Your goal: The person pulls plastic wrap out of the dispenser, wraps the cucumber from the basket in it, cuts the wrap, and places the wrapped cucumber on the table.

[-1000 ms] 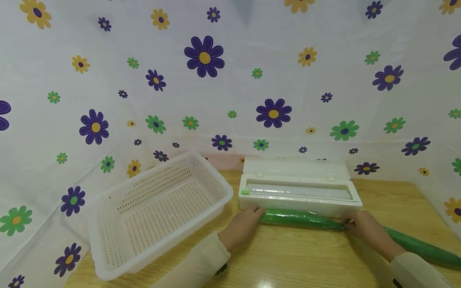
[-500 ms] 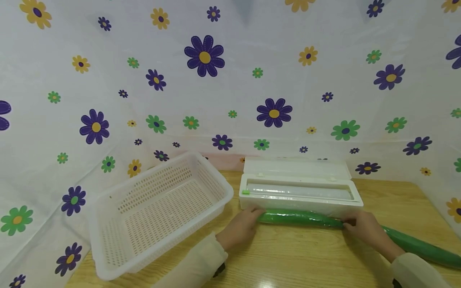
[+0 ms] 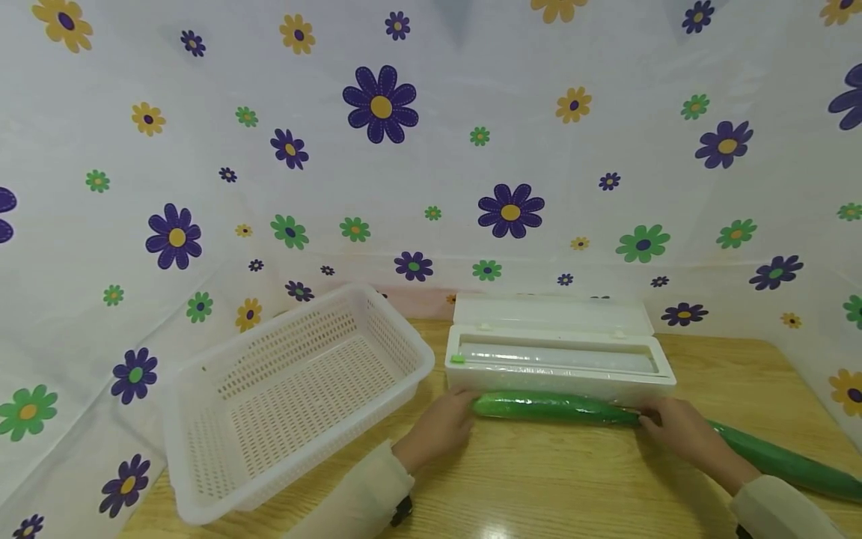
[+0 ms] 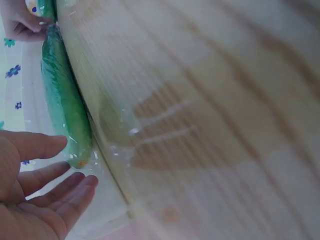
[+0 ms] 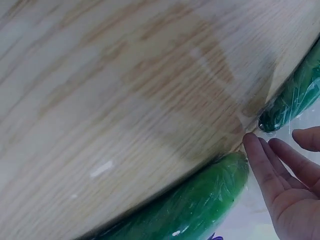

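Note:
A green cucumber [image 3: 552,406] in clear film lies along the front of the white cling film box [image 3: 562,378]. At its lighter left end is my left hand [image 3: 439,425]; in the left wrist view the fingers [image 4: 75,197] are spread, with the thumb beside the cucumber's tip. My right hand [image 3: 683,430] is at the cucumber's dark tapered end, fingers [image 5: 265,170] fairly straight and thumb apart from them. Whether the right fingertips touch the tip cannot be told. A second wrapped cucumber [image 3: 788,460] extends rightward from behind the right hand.
A white perforated basket [image 3: 306,408] stands at the left of the wooden table [image 3: 532,479]. The box's lid [image 3: 548,314] is raised at the back, showing a film roll [image 3: 559,358]. A flowered curtain [image 3: 431,165] hangs behind.
My left hand has drawn slightly left, away from the cucumber, so more of its lighter end shows. The right hand has stayed almost in place.

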`<state>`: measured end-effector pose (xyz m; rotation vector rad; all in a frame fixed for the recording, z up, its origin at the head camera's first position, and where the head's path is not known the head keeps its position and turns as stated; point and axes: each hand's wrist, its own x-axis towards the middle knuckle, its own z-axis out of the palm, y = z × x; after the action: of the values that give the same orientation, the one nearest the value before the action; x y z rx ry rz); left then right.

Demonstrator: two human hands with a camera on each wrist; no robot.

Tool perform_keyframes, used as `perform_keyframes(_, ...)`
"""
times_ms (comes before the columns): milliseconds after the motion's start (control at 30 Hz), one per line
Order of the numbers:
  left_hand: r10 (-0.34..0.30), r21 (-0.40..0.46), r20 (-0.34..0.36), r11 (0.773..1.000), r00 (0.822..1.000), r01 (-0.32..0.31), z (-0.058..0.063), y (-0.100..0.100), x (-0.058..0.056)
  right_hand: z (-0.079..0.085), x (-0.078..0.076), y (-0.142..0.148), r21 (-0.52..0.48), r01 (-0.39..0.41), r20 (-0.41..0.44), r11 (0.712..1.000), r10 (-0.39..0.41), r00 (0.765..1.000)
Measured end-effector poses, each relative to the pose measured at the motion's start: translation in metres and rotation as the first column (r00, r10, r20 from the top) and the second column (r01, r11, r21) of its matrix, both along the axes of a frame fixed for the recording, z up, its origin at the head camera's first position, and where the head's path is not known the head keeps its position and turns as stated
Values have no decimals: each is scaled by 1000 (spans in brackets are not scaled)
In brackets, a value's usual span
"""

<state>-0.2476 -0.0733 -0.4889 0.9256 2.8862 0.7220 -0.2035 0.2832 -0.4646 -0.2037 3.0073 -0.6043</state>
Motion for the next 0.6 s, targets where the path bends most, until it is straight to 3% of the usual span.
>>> perform_keyframes(100, 20, -12, -41, 1000, 999, -21, 7, 0, 6, 1, 2, -2, 13, -12, -57, 1000, 13, 998)
perform_keyframes(167, 38, -9, -113, 999, 993, -40, 16, 1, 9, 3, 1, -6, 25, -27, -110, 999, 30, 993)
perform_keyframes(267, 108, -26, -243, 993, 964, -118, 39, 2, 10, 11, -1, -14, 44, -58, -172, 997, 65, 983)
perform_keyframes(367, 179, -35, -328, 979, 928, -201, 65, 0, 5, 23, -6, -27, 56, -93, -211, 994, 103, 972)
perform_keyframes(433, 211, -29, -332, 972, 919, -233, 79, -3, -4, 30, -11, -39, 50, -112, -233, 992, 120, 965)
perform_keyframes(500, 213, -15, -320, 973, 923, -229, 86, -5, -16, 35, -17, -52, 40, -130, -247, 991, 136, 959)
perform_keyframes(600, 215, 10, -251, 976, 944, -219, 89, -6, -31, 39, -29, -76, 14, -161, -275, 987, 159, 948)
